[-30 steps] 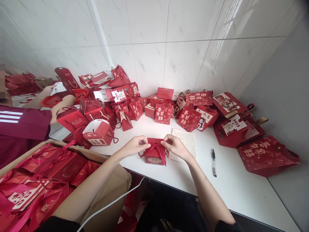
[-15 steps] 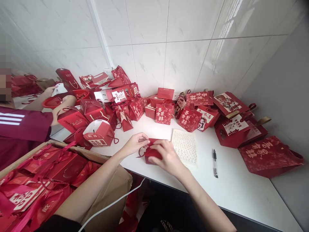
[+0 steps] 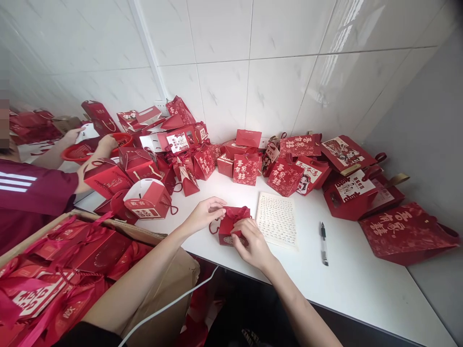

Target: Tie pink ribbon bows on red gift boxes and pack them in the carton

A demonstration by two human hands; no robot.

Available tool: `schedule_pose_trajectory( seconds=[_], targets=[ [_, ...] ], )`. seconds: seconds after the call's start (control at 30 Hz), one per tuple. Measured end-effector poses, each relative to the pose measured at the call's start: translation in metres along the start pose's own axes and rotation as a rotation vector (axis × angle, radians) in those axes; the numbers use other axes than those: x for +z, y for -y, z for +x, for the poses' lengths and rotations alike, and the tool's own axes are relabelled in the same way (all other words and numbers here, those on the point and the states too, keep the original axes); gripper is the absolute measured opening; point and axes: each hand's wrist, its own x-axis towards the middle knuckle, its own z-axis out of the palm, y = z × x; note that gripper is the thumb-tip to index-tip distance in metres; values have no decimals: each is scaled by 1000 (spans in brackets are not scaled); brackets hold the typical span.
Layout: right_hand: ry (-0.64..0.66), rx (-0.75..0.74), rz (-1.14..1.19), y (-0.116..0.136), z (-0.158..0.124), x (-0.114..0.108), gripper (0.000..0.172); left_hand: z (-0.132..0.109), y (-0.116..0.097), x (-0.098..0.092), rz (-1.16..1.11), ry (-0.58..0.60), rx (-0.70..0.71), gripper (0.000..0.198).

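A small red gift box [image 3: 226,224] stands near the front edge of the white table, with a ribbon on top and a cord loop at its left side. At its upper left corner, the fingers of my left hand [image 3: 203,215] are pinched together on the box's edge. My right hand [image 3: 253,242] curls over the right side and front of the same box, its thumb bent towards the front face. Part of the box is hidden behind those fingers. Just right of it lies a sheet of handwritten paper [image 3: 278,219].
A black-capped pen [image 3: 323,243] lies on the right. Several red gift boxes [image 3: 247,168] line the wall. At lower left stands a cardboard carton [image 3: 164,289] full of red boxes, crossed by a white cable [image 3: 170,304]. A co-worker's hands [image 3: 108,141] are by a red basket [image 3: 68,153].
My right hand has dropped lower over the gift box, uncovering more of its top and the ribbon. My left hand stays at the corner. The co-worker's nearer hand has lifted towards the basket.
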Motion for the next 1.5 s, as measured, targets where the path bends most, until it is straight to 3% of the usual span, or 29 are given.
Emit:
schedule_pose_trajectory(
  seconds=[0.37, 0.77, 0.9, 1.1, 1.27, 1.37, 1.5],
  targets=[
    [-27, 82, 78, -3, -1, 2, 10, -5, -4, 3, -57, 106, -60, 30],
    [-45, 88, 87, -3, -2, 4, 10, -6, -9, 0, -415, 171, -240, 30],
    [-55, 81, 83, -3, -2, 3, 10, -6, -5, 3, -146, 154, -229, 26],
    [-70, -72, -14, -3, -9, 2, 9, -4, 0, 3, 323, -1, 14, 23],
    [-122, -164, -211, 7, -17, 7, 16, -4, -6, 7, 587, -20, 166, 20],
    [-130, -161, -270, 15, -17, 13, 15, -3, -6, 13, 684, -26, 289, 17],
    [-130, -146, -305, 22, -15, 18, 12, -2, -3, 20, 698, 31, 286, 10]
  ],
)
